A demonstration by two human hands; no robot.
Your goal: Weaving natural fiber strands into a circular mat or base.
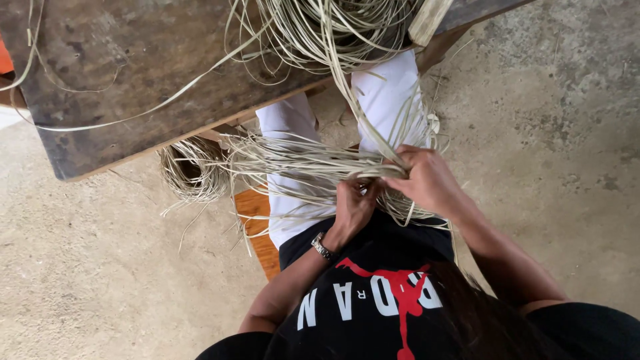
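Head view: both hands met low over the lap, the left hand (353, 207) curled tight, pinching a bundle of pale straw strands (300, 163) that fanned away to its left. The right hand (427, 180) closed over the same strands, just beside it. Beyond the hands sat a dark, worn wooden table (133, 73) strewn with more strands; rough concrete floor (567, 120) lay all around.

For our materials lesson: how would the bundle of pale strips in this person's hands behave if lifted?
The strips probably flop: they sag and curve past both hands. Likely light, being thin. They may tangle, since loose ends cross on the table.
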